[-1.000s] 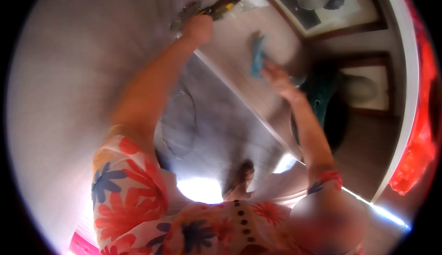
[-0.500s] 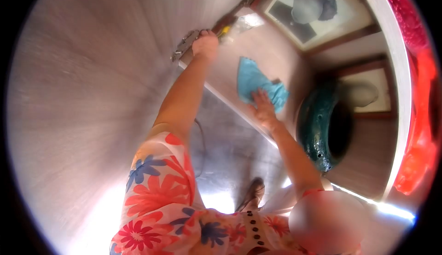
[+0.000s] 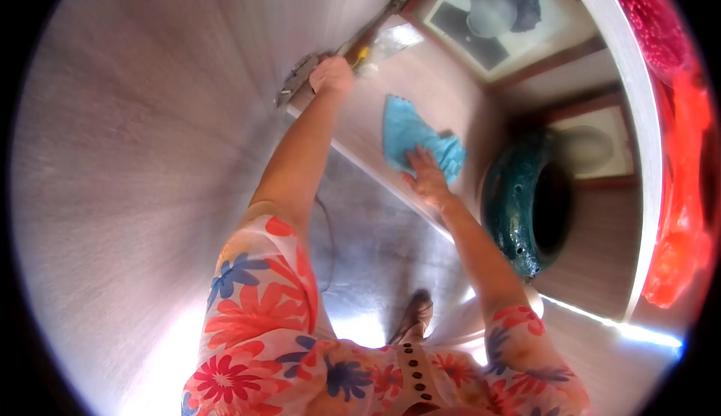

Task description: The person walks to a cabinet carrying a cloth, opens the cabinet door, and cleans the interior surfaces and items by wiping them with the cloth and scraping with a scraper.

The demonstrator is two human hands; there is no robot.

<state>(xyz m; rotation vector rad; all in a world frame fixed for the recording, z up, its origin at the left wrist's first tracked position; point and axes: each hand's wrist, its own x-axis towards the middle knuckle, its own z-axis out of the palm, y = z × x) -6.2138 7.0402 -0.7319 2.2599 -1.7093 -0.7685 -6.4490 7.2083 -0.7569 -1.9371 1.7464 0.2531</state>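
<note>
My left hand is closed at the shelf's far left corner, around part of a long, dark item with metal ornament; what exactly the fingers grip is hard to make out. A crumpled light-blue cloth lies on the pale shelf. On its near edge rests my right hand, palm down, fingers spread and flat. Beyond my left hand are a small yellow thing and a clear, shiny packet.
A glossy dark-green ring-shaped vessel stands right of my right hand. Two framed pictures lean behind the shelf. Red items sit on the surface at far right. Below are the grey floor and a shoe.
The cloth, bunched and raised a second ago, now lies spread on the shelf. My right hand has moved down and left onto it. My left hand stays by the long item, a little lower.
</note>
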